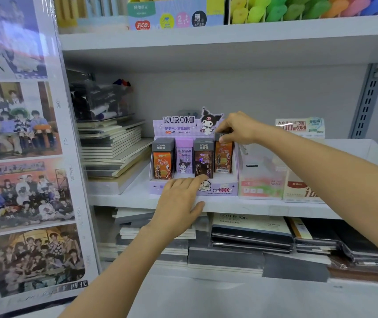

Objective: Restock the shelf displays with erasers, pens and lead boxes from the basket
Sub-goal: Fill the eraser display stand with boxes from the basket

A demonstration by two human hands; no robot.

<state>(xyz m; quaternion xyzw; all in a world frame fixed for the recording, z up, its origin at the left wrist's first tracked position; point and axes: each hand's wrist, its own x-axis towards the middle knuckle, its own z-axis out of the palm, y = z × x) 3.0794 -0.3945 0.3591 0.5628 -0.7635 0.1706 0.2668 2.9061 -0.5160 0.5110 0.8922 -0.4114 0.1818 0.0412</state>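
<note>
Forearms: both reach in bare from the lower edge toward the middle shelf, the left one from bottom centre, the right one from the right side.
Left hand: lies flat against the front wall of the purple display box, fingers straight and close together with the tips at the wall's top edge, thumb spread out to the right; it holds nothing.
Right hand: thumb and fingertips pinch the grey top of an orange lead box.
Orange lead box: upright at the right end of the display box's row, sitting a little higher than its neighbours.
Rest of the row: from the left, another orange box, a purple box and a dark box, all upright and side by side.
Display box: stands at the front of the middle shelf, with a cartoon header card rising behind the row.
To its right: a pale carton just beside it.
To its left: a tilted stack of notebooks.
Lower shelf: more notebooks in flat piles.
Far left: a wrapped sheet of group photographs.
</note>
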